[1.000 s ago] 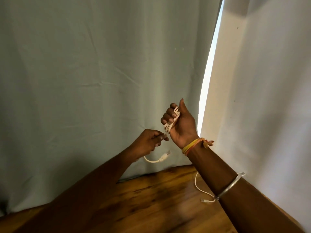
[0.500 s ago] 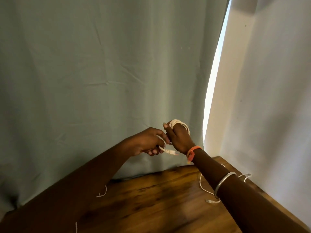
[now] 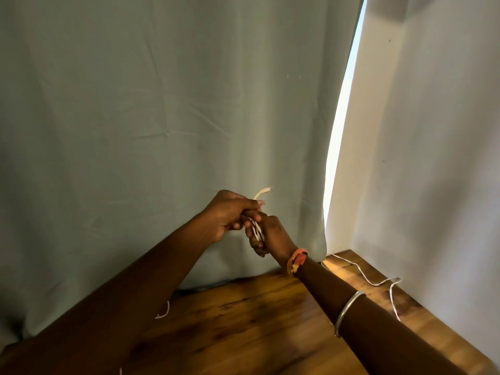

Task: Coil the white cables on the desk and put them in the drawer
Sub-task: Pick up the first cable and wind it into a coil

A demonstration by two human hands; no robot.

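Both hands meet in the air above the wooden desk point(image 3: 257, 328). My right hand point(image 3: 273, 236) is closed around a small coil of white cable point(image 3: 256, 229). My left hand point(image 3: 230, 215) pinches the loose end of that cable, whose plug tip point(image 3: 263, 191) sticks up past the fingers. A second white cable point(image 3: 373, 282) lies loose on the desk at the back right corner, behind my right forearm. A short bit of a third white cable point(image 3: 165, 313) shows by my left forearm. No drawer is in view.
A pale green curtain point(image 3: 162, 131) hangs right behind the desk. A white wall point(image 3: 433, 158) borders the desk on the right, with a bright gap of daylight point(image 3: 341, 125) between curtain and wall. The desk's right edge runs along the wall.
The loose end was brought from below up over the coil, and both hands have come together. The view has tilted down, showing more desk and the loose cable at the right.
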